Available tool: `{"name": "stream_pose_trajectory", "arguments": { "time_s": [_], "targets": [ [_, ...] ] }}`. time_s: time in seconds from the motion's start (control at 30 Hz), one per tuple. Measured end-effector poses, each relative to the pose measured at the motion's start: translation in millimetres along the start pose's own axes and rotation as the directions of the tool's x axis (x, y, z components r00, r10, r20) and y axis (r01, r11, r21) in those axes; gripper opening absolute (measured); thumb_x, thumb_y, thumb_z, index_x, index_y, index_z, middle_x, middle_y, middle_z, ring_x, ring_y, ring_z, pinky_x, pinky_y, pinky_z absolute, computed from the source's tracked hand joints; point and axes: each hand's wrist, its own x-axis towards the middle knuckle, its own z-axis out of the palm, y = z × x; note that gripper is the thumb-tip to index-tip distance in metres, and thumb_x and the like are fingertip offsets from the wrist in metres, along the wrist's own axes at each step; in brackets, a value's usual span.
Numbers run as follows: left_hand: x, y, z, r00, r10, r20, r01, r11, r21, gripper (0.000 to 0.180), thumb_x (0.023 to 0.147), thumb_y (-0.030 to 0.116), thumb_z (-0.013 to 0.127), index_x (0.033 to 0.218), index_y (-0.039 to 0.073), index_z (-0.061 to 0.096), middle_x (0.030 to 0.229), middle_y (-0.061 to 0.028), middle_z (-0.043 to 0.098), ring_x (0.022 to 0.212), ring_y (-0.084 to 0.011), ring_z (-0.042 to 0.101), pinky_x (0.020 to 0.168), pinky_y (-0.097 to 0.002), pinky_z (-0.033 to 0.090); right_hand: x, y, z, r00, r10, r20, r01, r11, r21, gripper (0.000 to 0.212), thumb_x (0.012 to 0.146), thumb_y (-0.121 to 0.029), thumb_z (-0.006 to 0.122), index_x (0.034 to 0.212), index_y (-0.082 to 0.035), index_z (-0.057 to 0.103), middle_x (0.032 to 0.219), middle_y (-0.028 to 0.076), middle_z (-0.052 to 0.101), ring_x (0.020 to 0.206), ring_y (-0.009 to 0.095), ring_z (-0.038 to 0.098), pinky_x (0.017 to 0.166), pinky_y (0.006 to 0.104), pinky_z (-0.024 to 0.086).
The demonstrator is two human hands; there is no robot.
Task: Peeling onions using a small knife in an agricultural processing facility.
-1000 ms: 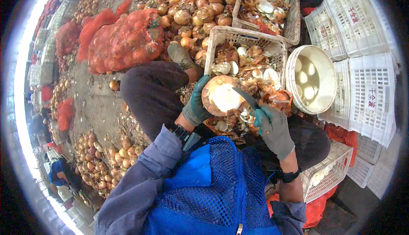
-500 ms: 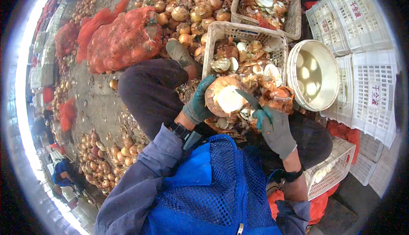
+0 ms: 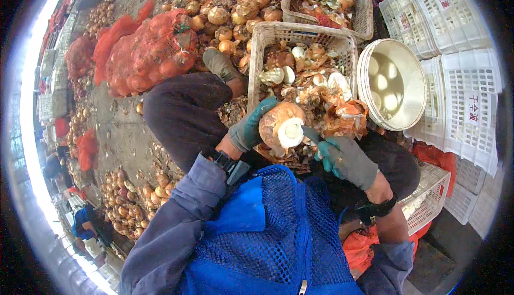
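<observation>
My left hand, in a green-and-grey work glove, is wrapped around a large brown-skinned onion. A pale cut face shows on the onion's right side. My right hand, gloved alike, is closed around a knife. Its dark blade reaches toward the cut face, and the tip lies at or just beside its edge; I cannot tell whether it touches. The knife's handle is mostly hidden in the glove. Just beyond both hands stands a dirty white crate filled with onion skins and white cut pieces.
A white bucket with peeled onions in liquid stands right of the crate. White crates are stacked at far right. Another scrap crate lies beyond. Loose onions and a red mesh sack are at upper left.
The onion has turned in my left hand, so its brown side shows more and the cut face sits lower. My right hand and the knife have shifted slightly down, and the blade points less upward.
</observation>
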Motion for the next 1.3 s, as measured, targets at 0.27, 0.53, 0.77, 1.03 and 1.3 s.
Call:
{"name": "stream_pose_trajectory", "arguments": {
  "time_s": [0.27, 0.53, 0.77, 1.03, 1.3],
  "targets": [
    [0.4, 0.0, -1.2, 0.997, -0.005, -0.08, 0.008, 0.999, 0.047, 0.066, 0.108, 0.056, 0.057, 0.15, 0.005, 0.059, 0.144, -0.0154, 0.068, 0.131, -0.0294, 0.067, 0.118, -0.0458, 0.05, 0.7, -15.9, 12.9, 0.93, 0.347, 0.124, -0.361, 0.79, 0.495, 0.054, 0.111, -0.05, 0.05, 0.098, -0.002, 0.07, 0.069, 0.003, 0.06, 0.051, 0.01, 0.054, 0.048, 0.0267, 0.044],
    [3.1, 1.9, 18.0, 0.932, 0.362, 0.007, -0.358, 0.917, 0.174, 0.067, 0.107, 0.055, 0.058, 0.151, 0.004, 0.055, 0.148, -0.0146, 0.065, 0.134, -0.0297, 0.064, 0.119, -0.0475, 0.049, 10.9, -28.1, 55.6, 0.948, 0.318, 0.004, -0.199, 0.582, 0.788, 0.052, 0.112, -0.052, 0.051, 0.104, -0.005, 0.069, 0.073, 0.002, 0.061, 0.051, 0.011, 0.053, 0.045, 0.0266, 0.042],
    [4.0, 8.9, 27.6, 0.755, 0.626, 0.194, -0.606, 0.554, 0.57, 0.082, 0.105, 0.059, 0.06, 0.158, -0.001, 0.045, 0.149, -0.0159, 0.061, 0.136, -0.0292, 0.062, 0.118, -0.0443, 0.049, 20.2, -40.7, 65.2, 0.964, 0.265, -0.015, -0.111, 0.454, 0.884, 0.058, 0.111, -0.061, 0.049, 0.104, -0.006, 0.066, 0.071, 0.0, 0.057, 0.049, 0.009, 0.048, 0.044, 0.0263, 0.039],
    [4.3, -7.6, 32.8, 0.968, 0.248, 0.044, -0.252, 0.955, 0.154, 0.079, 0.107, 0.066, 0.052, 0.162, 0.011, 0.044, 0.159, -0.0109, 0.055, 0.139, -0.028, 0.06, 0.116, -0.0483, 0.051, 14.3, -15.6, -6.2, 0.975, 0.221, -0.023, -0.171, 0.813, 0.557, 0.055, 0.112, -0.051, 0.051, 0.101, -0.001, 0.071, 0.067, 0.004, 0.06, 0.047, 0.011, 0.051, 0.046, 0.0272, 0.042],
    [11.6, -2.1, 35.6, 0.981, 0.192, -0.019, -0.189, 0.976, 0.108, 0.077, 0.105, 0.067, 0.051, 0.157, 0.01, 0.05, 0.154, -0.015, 0.06, 0.139, -0.0334, 0.061, 0.118, -0.0548, 0.048, 31.3, -16.5, 17.4, 0.937, 0.348, -0.025, -0.284, 0.802, 0.525, 0.06, 0.108, -0.058, 0.054, 0.097, -0.002, 0.071, 0.07, 0.005, 0.062, 0.051, 0.012, 0.054, 0.048, 0.0291, 0.044]
  ]
}}
